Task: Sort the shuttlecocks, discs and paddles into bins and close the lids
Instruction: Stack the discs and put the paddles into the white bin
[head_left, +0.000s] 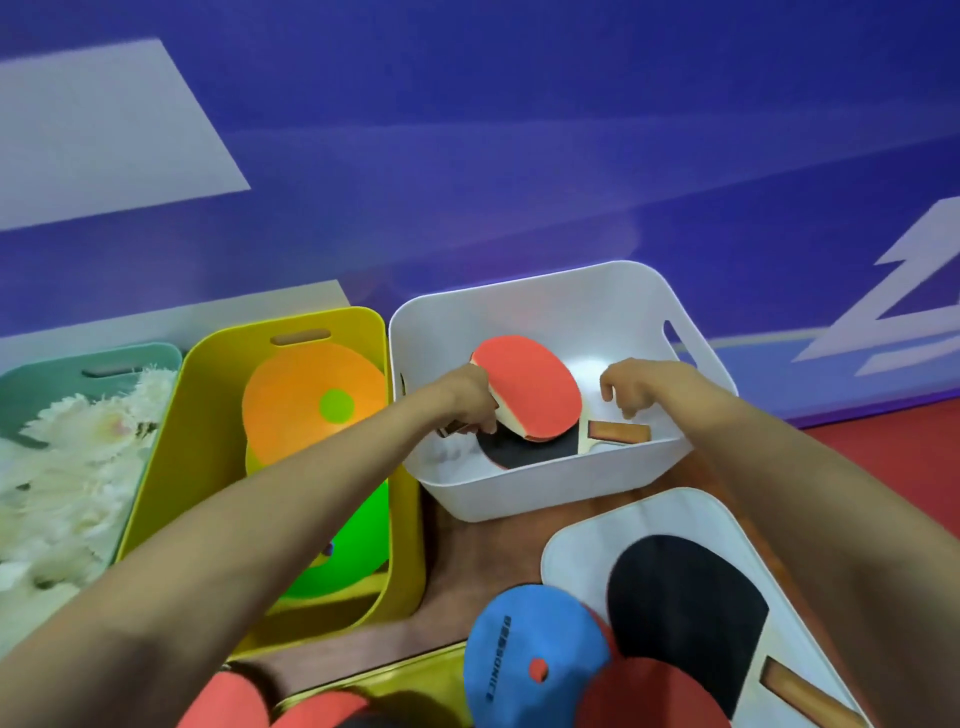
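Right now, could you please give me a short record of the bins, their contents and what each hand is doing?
teal bin: white shuttlecocks
yellow bin: orange disc, green disc
white bin: black paddle lying inside
left hand: grips red paddle over the white bin
right hand: over the white bin, holds nothing
still outside: blue disc; second black paddle on white lid

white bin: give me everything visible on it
The white bin looks like smooth plastic, rounded corners, a slot handle cut in its right wall, no lid on. It stands upright on the brown surface, right of the yellow bin. Inside, a black-faced paddle lies flat; the left hand holds a red-faced paddle over it.
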